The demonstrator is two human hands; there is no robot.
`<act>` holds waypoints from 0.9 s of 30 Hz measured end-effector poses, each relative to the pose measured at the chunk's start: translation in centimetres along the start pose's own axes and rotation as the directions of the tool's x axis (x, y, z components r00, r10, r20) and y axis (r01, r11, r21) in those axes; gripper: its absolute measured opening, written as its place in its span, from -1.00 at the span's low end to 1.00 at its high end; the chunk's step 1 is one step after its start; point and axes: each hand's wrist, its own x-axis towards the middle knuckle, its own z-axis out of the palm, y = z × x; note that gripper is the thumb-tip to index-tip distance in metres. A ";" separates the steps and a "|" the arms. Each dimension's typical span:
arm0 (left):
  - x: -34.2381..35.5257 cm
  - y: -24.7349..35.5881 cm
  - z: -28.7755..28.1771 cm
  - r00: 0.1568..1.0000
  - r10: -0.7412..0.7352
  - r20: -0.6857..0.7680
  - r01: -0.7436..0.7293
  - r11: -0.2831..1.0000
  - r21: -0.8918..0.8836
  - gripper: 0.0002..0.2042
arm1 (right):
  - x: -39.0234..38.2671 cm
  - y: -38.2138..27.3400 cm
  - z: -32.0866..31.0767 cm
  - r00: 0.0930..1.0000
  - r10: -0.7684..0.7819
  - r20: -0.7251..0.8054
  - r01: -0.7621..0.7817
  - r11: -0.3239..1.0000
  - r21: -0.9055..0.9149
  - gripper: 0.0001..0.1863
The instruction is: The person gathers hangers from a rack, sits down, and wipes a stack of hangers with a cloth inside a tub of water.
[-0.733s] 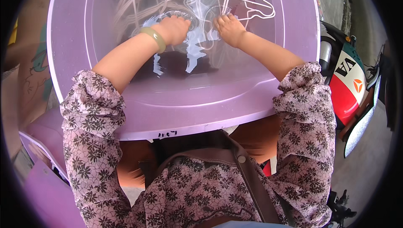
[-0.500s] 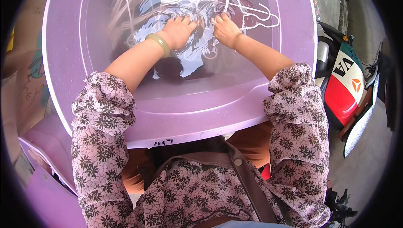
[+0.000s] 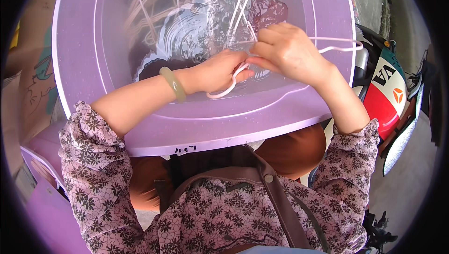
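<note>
My left hand, with a pale green bangle at its wrist, pinches a white wire clothes hanger near its curved end. My right hand is closed around the same hanger, hiding its middle. One looped end sticks out to the right past my right wrist, over the tub's side. Both hands are close together above the water, near the front of a purple tub. Several more white hangers lie in the water or poke out of it farther back.
Dark shapes lie under the rippling water, one reddish-brown at the back right. A red, white and green motor scooter stands close on the right. At the lower left is another purple container, with cardboard behind it.
Both hands have come up from the water and moved nearer to me and rightward. They now grip a hanger that lay at the right of the tub.
</note>
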 end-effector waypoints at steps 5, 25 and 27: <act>-3.6 1.6 -2.5 0.957 -0.273 -0.100 0.193 0.855 -0.482 -0.80 | -0.6 4.8 -2.6 0.675 0.254 -0.692 -0.142 0.966 0.216 -0.87; -12.1 9.9 -4.7 0.843 -0.490 -0.221 0.003 0.416 -0.909 -0.84 | 10.5 7.7 10.9 0.461 0.877 0.140 -0.099 -0.105 0.989 -0.78; -12.8 11.3 -4.2 0.852 -0.454 -0.260 -0.014 0.476 -0.879 -0.86 | 8.6 4.8 8.2 0.502 0.861 0.088 -0.108 -0.038 0.993 -0.80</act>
